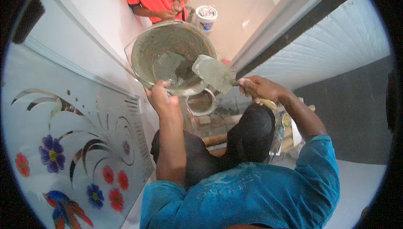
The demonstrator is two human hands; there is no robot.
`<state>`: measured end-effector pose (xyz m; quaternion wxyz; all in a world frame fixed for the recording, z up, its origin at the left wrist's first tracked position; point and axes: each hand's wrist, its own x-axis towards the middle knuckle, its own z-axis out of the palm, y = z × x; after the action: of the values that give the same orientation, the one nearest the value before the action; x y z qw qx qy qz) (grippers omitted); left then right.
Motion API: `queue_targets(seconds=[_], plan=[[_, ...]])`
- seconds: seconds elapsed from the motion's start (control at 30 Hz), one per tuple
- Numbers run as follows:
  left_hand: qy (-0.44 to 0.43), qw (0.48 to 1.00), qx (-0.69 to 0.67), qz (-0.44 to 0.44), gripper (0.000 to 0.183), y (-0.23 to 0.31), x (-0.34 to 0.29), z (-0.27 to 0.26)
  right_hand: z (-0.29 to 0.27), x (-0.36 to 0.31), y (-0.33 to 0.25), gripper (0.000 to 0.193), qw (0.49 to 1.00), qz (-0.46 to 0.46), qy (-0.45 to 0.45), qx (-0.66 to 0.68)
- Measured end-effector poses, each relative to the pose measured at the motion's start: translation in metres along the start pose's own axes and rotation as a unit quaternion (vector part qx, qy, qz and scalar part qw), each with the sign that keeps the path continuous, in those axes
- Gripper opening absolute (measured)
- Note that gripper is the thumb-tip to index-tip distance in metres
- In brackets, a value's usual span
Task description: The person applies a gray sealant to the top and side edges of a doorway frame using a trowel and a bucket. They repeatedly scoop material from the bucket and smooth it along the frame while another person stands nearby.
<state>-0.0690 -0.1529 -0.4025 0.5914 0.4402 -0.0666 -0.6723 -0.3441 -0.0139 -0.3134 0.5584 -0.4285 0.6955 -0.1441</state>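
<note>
Trowel (214, 73) at the bucket (145, 54)

We have the bucket at 11 o'clock in our view, with wet grey mix (168, 65) inside. Our left hand (162, 98), at 9 o'clock, has its fingers clamped on the near rim. Our right hand (261, 89), at 3 o'clock, has its fingers wrapped around the trowel's handle; the grey-coated blade overlaps the bucket's edge. A white tub (206, 15) stands at 12 o'clock.
</note>
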Motion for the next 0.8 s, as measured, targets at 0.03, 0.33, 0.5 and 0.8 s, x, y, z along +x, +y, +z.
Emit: queue_targets(seconds=[0.03, 0.33, 0.5, 0.8], plan=[[-0.011, 1.000, -0.006, -0.001, 0.077, -0.004, 0.004, -0.002, -0.003, -0.008, 0.007, 0.055, 1.000, 0.002, 0.000, -0.008], [0.030, 0.996, -0.049, -0.067, 0.080, -0.004, 0.028, -0.007, -0.026, -0.061, 0.028, 0.049, 0.970, -0.056, 0.142, -0.188], [-0.010, 1.000, -0.015, -0.013, 0.077, -0.011, 0.018, -0.009, 0.012, 0.016, 0.016, 0.033, 0.814, -0.382, 0.313, -0.306], [-0.024, 0.998, -0.034, -0.044, 0.072, -0.007, 0.023, -0.010, -0.024, 0.039, 0.080, 0.030, 0.782, -0.383, 0.270, -0.411]])
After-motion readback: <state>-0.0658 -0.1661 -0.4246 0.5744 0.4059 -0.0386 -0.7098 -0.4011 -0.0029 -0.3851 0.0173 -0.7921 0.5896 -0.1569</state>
